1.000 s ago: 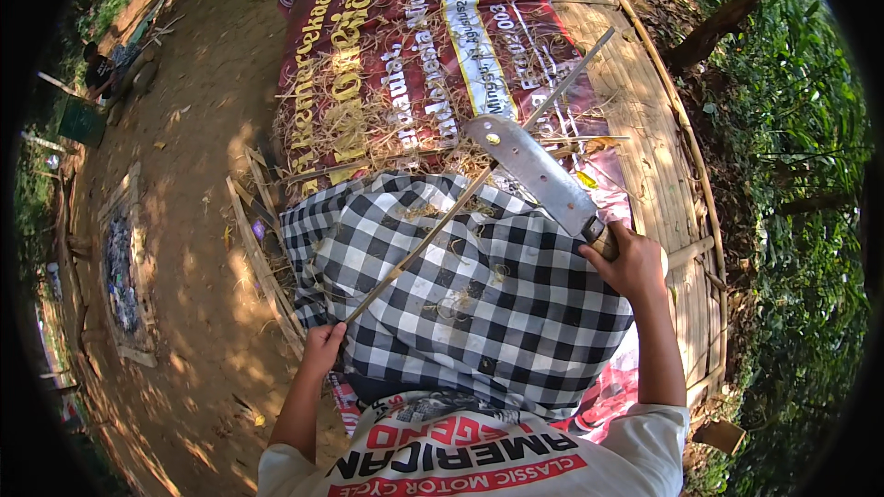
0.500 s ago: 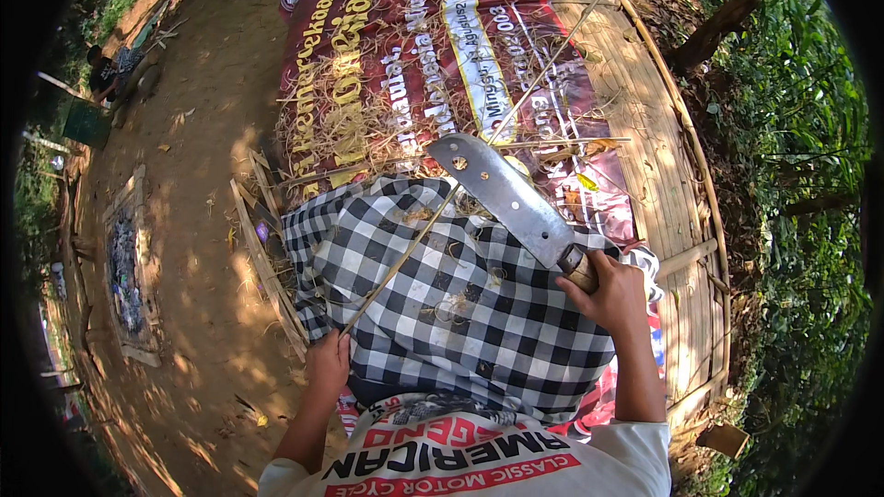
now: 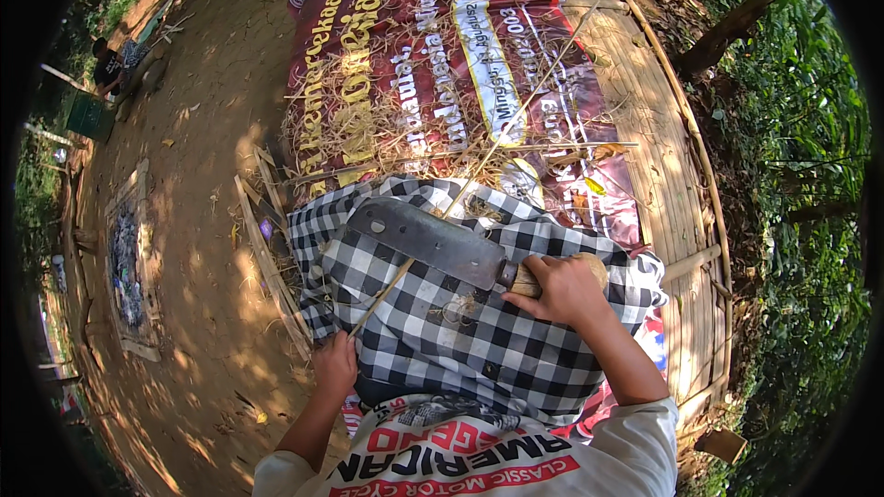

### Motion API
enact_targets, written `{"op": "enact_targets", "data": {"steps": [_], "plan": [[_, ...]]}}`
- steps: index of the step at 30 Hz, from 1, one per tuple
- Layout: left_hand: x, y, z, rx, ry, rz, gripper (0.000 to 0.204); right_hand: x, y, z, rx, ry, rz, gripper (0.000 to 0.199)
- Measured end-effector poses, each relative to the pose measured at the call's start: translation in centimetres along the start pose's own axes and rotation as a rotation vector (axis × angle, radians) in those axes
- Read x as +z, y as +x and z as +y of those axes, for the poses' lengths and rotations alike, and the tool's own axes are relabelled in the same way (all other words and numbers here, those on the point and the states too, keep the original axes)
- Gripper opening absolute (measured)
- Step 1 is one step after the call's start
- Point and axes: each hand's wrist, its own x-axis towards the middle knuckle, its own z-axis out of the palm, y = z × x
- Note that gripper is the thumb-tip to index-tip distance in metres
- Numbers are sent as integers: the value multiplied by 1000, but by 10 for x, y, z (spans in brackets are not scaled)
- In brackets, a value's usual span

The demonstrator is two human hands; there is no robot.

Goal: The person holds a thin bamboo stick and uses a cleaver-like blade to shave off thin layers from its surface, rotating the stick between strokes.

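— So, at 7 o'clock, what is the left hand (image 3: 335,364) doing?

— Its fingers are clamped on the near end of a thin bamboo strip (image 3: 465,186). From that grip the strip runs up toward 1 o'clock, across the checked cloth (image 3: 433,331) on the lap and out over the banner (image 3: 368,46).

— And in the middle?

— A cleaver (image 3: 428,241) lies across the strip, its broad dark blade pointing to 10 o'clock, with 1 small hole near the tip. The edge meets the strip just above the left hand's grip. Whether it has bitten in, I cannot tell.

— Who holds the cleaver?

— The right hand (image 3: 564,290), at about 4 o'clock from centre. Its fingers are wrapped tight round the pale wooden handle (image 3: 589,264), whose butt shows past the knuckles.

— What lies around them?

— Loose straw-like shavings (image 3: 368,133) are scattered on the red banner at 12 o'clock. The banner is spread on a bamboo platform (image 3: 658,129), bare at 2 o'clock. Bare dirt (image 3: 198,175) lies at 9 o'clock, and green brush (image 3: 801,221) fills 3 o'clock.
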Motion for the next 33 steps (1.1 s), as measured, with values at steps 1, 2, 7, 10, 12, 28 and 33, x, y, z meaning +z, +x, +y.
{"op": "enact_targets", "data": {"steps": [1, 2, 7, 10, 12, 28, 33], "plan": [[2, -1, 0, 7, 3, 26, 14, -3, 1, 1, -2, -5, 24, 54], [2, -2, -1, 12, 7, 49, 14, -5, 2, 3, -4, -6, 46, 54], [2, -2, 4, 12, -46, 88, 14, -26, 0, 29, 219, -44, -5, 51], [4, -4, -3, -25, -48, 43, 13, -24, -1, 32, 162, -72, 28, 50], [1, -1, -4, -48, -81, -28, 12, -22, -1, 33, 153, -48, 46, 51], [4, -1, -4, -3, -7, 25, 17, -9, 12, 11, -55, -69, -47, 55], [0, 5, 2, 3, 23, 7, 17, -26, 12, 59, 161, -54, 63, 56]]}}
